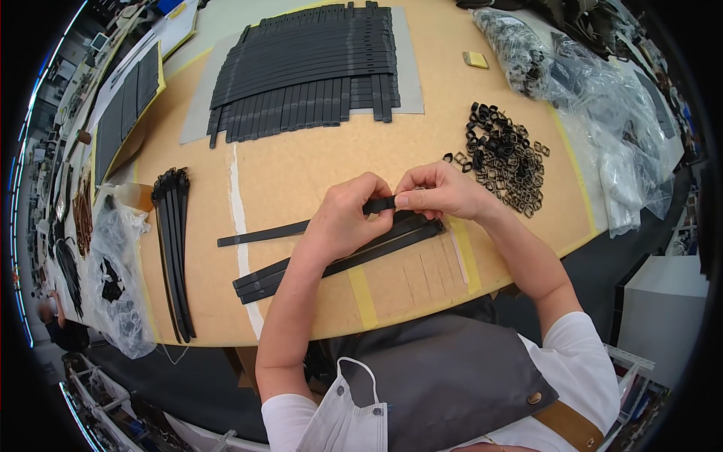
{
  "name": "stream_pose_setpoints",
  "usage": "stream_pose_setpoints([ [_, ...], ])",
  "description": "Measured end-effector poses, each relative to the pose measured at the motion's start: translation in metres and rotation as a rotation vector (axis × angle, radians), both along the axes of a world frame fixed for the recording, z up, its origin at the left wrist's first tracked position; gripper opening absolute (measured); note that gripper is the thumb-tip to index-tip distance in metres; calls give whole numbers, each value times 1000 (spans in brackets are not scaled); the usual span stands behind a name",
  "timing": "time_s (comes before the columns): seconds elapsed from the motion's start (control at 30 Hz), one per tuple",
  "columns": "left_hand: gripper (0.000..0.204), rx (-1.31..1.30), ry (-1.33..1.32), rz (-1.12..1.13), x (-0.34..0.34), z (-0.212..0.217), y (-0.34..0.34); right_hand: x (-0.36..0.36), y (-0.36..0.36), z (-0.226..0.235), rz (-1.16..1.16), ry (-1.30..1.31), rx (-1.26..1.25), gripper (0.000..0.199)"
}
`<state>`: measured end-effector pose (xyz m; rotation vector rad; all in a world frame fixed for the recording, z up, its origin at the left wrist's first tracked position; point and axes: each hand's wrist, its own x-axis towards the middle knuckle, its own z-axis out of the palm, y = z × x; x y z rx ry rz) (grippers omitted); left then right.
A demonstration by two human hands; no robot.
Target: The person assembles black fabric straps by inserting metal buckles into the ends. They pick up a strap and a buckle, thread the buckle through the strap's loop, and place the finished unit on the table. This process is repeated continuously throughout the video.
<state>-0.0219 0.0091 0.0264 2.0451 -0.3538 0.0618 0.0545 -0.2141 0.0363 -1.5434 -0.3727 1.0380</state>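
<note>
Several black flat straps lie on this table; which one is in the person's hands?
The single black flat strap pinched at its end by the left hand and right hand; the other loose straps lie flat under the hands, untouched.

Black strap (301, 227): long, flat, narrow, raised slightly off the tabletop (301, 166). Its right end is pinched between both hands, while the left end trails left.

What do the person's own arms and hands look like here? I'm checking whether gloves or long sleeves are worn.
Both hands, the left hand and the right hand, are bare, with no gloves, rings or watch visible. The forearms are uncovered; short white fabric sleeves end above the elbows.
</note>
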Motion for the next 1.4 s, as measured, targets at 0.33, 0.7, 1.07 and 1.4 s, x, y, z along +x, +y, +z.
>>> stream_pose_setpoints([
  [0.33,18,24,17,5,0,3,-2,1,0,0,0,3,-18,25],
  [0.7,18,43,-20,2,-1,1,-2,1,2,-3,-5,8,-3,27],
  [1.07,21,53,-53,-5,-1,3,-2,-3,1,-11,-26,-90,13,27],
  [1.4,21,32,-44,-27,-5,12,-4,-6,-1,-9,-35,-116,39,26],
])
